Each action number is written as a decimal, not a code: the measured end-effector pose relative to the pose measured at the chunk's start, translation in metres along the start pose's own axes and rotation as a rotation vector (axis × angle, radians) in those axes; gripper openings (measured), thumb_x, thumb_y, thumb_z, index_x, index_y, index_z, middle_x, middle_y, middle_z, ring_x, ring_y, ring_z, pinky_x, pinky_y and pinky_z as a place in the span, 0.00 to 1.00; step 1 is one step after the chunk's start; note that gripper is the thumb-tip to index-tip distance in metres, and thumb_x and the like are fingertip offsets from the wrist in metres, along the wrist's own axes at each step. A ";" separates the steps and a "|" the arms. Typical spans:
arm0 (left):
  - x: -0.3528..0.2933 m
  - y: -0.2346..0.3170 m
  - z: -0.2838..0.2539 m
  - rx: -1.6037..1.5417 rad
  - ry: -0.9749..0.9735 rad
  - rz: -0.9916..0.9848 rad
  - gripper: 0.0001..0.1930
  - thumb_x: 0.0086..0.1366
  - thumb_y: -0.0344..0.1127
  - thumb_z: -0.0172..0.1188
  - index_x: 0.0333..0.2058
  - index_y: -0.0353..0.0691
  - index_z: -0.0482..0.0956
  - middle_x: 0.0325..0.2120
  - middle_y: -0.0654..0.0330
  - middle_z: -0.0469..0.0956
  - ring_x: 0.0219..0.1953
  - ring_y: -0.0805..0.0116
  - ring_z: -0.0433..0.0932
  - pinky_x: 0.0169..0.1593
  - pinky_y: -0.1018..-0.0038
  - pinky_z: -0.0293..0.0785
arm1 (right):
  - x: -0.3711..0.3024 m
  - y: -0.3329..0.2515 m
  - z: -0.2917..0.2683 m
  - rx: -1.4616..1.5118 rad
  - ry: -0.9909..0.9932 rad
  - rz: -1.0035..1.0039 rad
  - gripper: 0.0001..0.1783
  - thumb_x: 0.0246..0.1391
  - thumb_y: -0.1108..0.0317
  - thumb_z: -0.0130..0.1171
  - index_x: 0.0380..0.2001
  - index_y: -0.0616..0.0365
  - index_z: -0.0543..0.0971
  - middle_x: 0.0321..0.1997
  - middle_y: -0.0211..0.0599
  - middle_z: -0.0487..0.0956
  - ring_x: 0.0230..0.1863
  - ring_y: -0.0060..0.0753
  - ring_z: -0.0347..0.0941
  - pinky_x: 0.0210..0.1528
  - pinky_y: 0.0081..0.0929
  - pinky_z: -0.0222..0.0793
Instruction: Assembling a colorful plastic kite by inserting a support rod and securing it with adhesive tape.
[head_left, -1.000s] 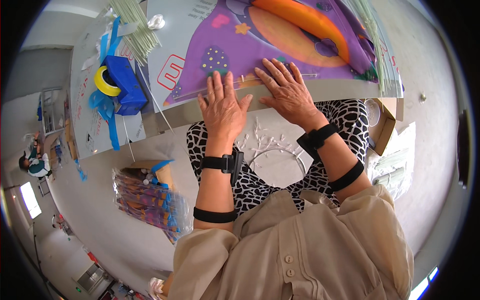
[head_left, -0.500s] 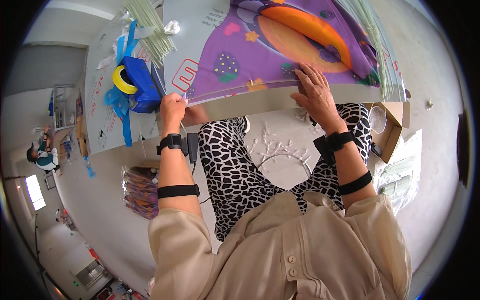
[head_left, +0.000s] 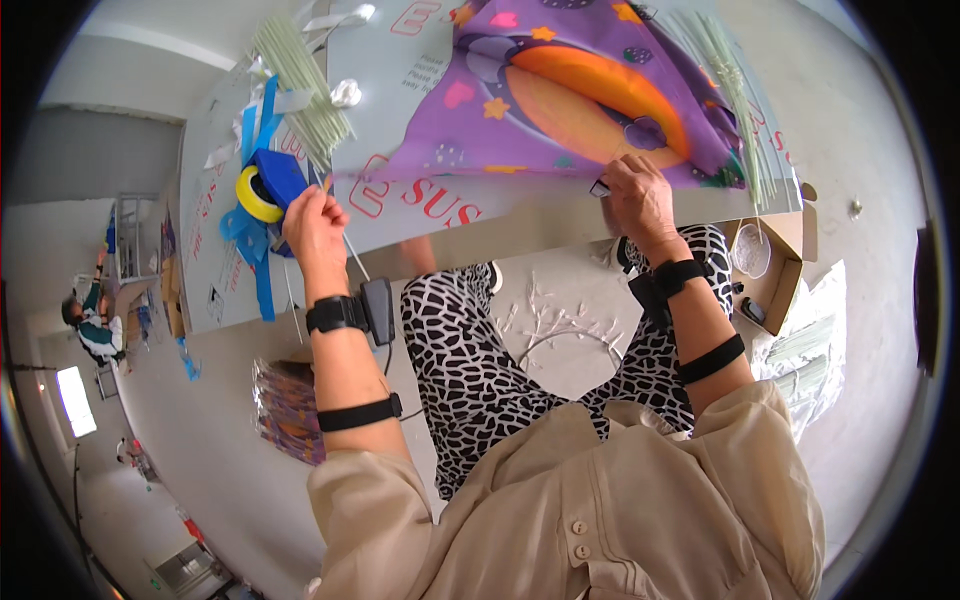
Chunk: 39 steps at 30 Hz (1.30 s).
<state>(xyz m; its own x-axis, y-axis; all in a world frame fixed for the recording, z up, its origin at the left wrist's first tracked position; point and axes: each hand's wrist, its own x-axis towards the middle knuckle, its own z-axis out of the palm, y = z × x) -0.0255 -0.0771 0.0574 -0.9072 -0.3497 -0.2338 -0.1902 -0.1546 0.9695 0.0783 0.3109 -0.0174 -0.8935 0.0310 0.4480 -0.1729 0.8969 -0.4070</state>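
A purple printed fabric with orange and star shapes lies on the grey printed board in front of me. My right hand is closed at its near edge, fingers pinched together. Beside those fingertips shows a small black-and-white piece, too small to name. My left hand is raised left of the fabric, close to the blue tape dispenser with its yellow-rimmed roll. Its fingers are closed, and a thin pale rod sticks out below them; the grip itself is partly hidden.
Bundles of thin pale rods lie at both sides of the board. Blue tape strips hang at its left. An open cardboard box stands on the right, and a wrapped purple package lies on the floor. Another person is far left.
My left hand has left the fabric's corner and moved left towards the dispenser. My right hand has gone from lying flat to pinching. The fabric's near edge has shifted away, baring more board.
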 end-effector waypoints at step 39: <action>-0.118 -0.099 0.069 1.343 -0.688 0.645 0.43 0.56 0.42 0.63 0.66 0.44 0.50 0.65 0.38 0.45 0.67 0.39 0.45 0.64 0.44 0.47 | 0.148 0.152 -0.013 0.517 -0.231 0.707 0.28 0.23 0.64 0.74 0.33 0.67 0.81 0.34 0.49 0.81 0.39 0.45 0.78 0.42 0.33 0.71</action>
<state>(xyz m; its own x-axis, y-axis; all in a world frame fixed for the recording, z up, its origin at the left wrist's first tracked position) 0.0748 0.0436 -0.0060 -0.8773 0.4747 -0.0706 0.4264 0.8385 0.3394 -0.0743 0.4579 -0.0026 -0.9132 0.3601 -0.1908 0.3334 0.3909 -0.8580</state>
